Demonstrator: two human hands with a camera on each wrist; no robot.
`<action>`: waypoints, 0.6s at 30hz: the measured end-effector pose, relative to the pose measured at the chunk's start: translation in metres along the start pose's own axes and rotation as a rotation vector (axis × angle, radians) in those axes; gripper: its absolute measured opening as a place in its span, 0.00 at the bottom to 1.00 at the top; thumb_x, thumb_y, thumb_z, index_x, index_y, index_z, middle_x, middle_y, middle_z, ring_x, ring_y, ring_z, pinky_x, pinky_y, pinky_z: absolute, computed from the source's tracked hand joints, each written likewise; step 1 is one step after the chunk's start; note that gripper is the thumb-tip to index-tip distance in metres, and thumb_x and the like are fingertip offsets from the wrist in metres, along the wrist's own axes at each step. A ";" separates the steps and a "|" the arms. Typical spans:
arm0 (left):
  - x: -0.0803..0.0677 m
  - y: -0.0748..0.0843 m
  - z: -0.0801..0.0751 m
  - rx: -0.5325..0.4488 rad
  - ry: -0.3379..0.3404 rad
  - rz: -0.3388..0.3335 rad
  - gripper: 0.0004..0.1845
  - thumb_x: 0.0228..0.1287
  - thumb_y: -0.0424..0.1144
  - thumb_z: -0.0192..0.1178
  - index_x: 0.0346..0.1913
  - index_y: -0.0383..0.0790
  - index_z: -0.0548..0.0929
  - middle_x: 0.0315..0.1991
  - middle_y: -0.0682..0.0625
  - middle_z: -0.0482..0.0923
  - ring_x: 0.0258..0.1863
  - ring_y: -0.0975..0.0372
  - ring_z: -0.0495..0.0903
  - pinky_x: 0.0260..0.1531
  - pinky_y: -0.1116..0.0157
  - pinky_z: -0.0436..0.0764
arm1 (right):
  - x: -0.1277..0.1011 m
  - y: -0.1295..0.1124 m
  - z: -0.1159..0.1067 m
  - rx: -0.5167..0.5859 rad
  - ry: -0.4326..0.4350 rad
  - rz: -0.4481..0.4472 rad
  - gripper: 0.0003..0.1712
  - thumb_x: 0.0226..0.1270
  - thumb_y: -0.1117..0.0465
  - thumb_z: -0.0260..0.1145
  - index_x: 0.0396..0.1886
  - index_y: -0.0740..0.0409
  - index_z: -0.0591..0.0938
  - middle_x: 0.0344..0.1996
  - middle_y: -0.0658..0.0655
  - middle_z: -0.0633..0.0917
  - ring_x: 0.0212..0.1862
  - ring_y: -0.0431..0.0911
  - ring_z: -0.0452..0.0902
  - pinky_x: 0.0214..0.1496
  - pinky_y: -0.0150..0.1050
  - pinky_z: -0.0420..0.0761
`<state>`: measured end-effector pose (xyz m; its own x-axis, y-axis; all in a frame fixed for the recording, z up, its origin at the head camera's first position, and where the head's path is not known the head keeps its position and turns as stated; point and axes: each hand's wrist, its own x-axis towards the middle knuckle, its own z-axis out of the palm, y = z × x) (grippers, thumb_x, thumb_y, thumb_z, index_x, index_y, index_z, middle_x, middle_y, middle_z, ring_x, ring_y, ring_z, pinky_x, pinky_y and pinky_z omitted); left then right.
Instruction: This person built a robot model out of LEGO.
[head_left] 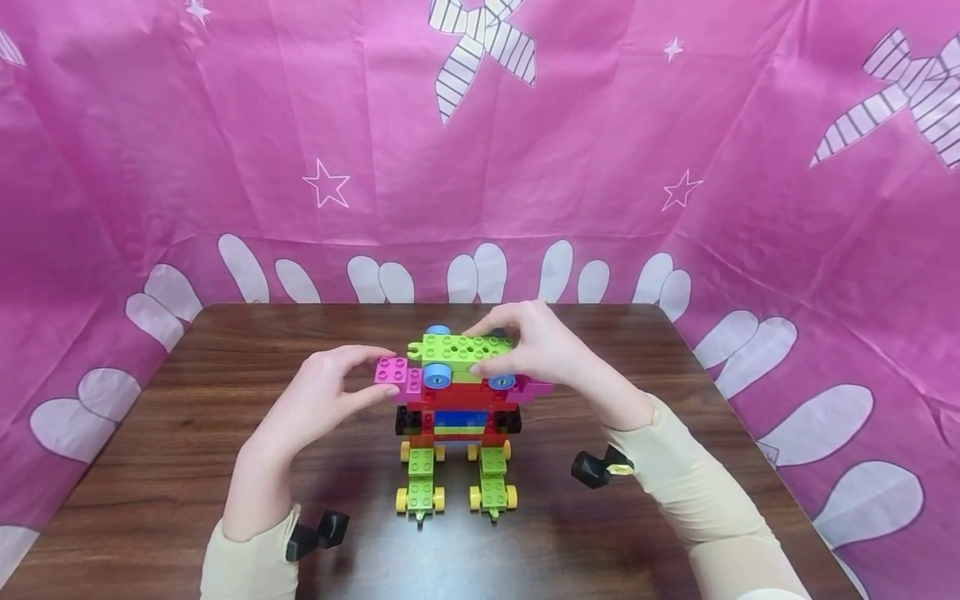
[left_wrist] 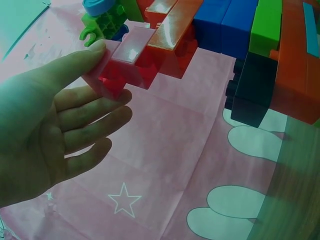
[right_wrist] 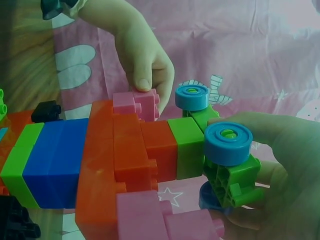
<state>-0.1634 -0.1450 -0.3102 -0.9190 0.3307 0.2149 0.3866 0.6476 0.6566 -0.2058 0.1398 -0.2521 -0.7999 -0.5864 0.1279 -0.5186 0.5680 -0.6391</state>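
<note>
A figure of toy building bricks stands upright at the middle of the table. My left hand (head_left: pixel 315 400) pinches the pink brick (head_left: pixel 391 369) at the end of its left arm, thumb against fingers. At the top, a lime-green wheeled base (head_left: pixel 465 350) with blue wheels lies across the figure, and my right hand (head_left: pixel 543 342) grips its right end by the long sides. Below it are red bricks (head_left: pixel 459 395), blue bricks (right_wrist: pixel 60 162) and black side bricks (head_left: pixel 406 421). More pink bricks (right_wrist: pixel 145 215) stick out at the right, partly hidden by my right hand in the head view.
Two green wheeled bases with yellow wheels, left (head_left: pixel 421 479) and right (head_left: pixel 492 479), support the figure on the dark wooden table (head_left: pixel 300 321). Pink patterned cloth (head_left: pixel 570 167) hangs behind and along both sides. Black devices (head_left: pixel 318 535) are strapped near both wrists.
</note>
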 end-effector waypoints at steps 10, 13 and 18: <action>0.000 0.002 0.000 0.003 -0.001 0.002 0.24 0.57 0.44 0.71 0.56 0.39 0.82 0.51 0.45 0.84 0.54 0.51 0.80 0.54 0.48 0.79 | 0.003 -0.003 -0.003 -0.039 -0.046 0.032 0.21 0.51 0.54 0.77 0.47 0.52 0.88 0.37 0.49 0.87 0.20 0.44 0.65 0.28 0.38 0.70; 0.000 0.002 0.000 0.004 -0.002 -0.002 0.24 0.57 0.44 0.71 0.56 0.39 0.82 0.51 0.45 0.84 0.54 0.51 0.80 0.54 0.48 0.79 | 0.004 -0.004 -0.004 -0.044 -0.057 0.039 0.21 0.51 0.54 0.77 0.47 0.52 0.88 0.37 0.48 0.88 0.21 0.43 0.66 0.29 0.38 0.71; 0.000 0.001 0.000 0.002 -0.003 -0.007 0.24 0.57 0.45 0.71 0.56 0.39 0.82 0.51 0.46 0.84 0.54 0.52 0.80 0.54 0.49 0.80 | 0.004 -0.004 -0.004 -0.039 -0.061 0.045 0.21 0.51 0.55 0.77 0.47 0.53 0.88 0.38 0.48 0.88 0.24 0.44 0.70 0.30 0.38 0.73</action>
<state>-0.1629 -0.1443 -0.3094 -0.9213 0.3282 0.2087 0.3807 0.6513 0.6564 -0.2085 0.1373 -0.2464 -0.8031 -0.5935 0.0526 -0.4951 0.6157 -0.6131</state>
